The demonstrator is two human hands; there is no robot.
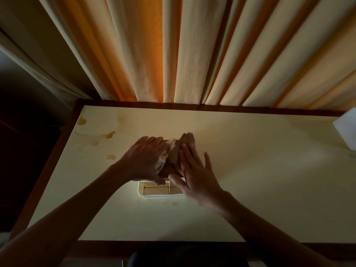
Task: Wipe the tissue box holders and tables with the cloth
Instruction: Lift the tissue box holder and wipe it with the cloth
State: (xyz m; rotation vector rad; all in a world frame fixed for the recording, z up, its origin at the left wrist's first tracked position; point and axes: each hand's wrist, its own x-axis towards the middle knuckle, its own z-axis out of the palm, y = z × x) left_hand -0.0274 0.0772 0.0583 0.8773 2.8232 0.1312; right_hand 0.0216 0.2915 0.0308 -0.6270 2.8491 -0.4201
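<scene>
Cream laminate covers the worktop [250, 160], framed by a dark reddish wood edge and pushed up against long pleated curtains [192, 51] that glow orange where light comes through the folds. Brownish stains [109, 134] mark the far left corner of the surface.

Near the middle of the worktop both hands meet over a crumpled cloth [174, 153], brown with a paler, whitish part showing on its left side. The left hand [143, 160] lies over the cloth's left side, fingers stretched forward and close together, thumb down at the near edge; whether those fingers curl into the fabric I cannot tell from where I stand. The right hand [194, 174] is flat and spread, fingers straight and apart, pressing on the right side of the cloth, its thumb reaching towards the left thumb.

Just under the wrists, on the near side of the cloth, a white tissue box holder [159, 191] sits on the worktop, a shallow rectangular tray with a thin divider inside; its far edge is hidden by the hands and cloth, so the cloth seems to rest partly on it.

At the far right edge a white block-like object [346, 128] stands on the worktop, well apart from the hands.
</scene>
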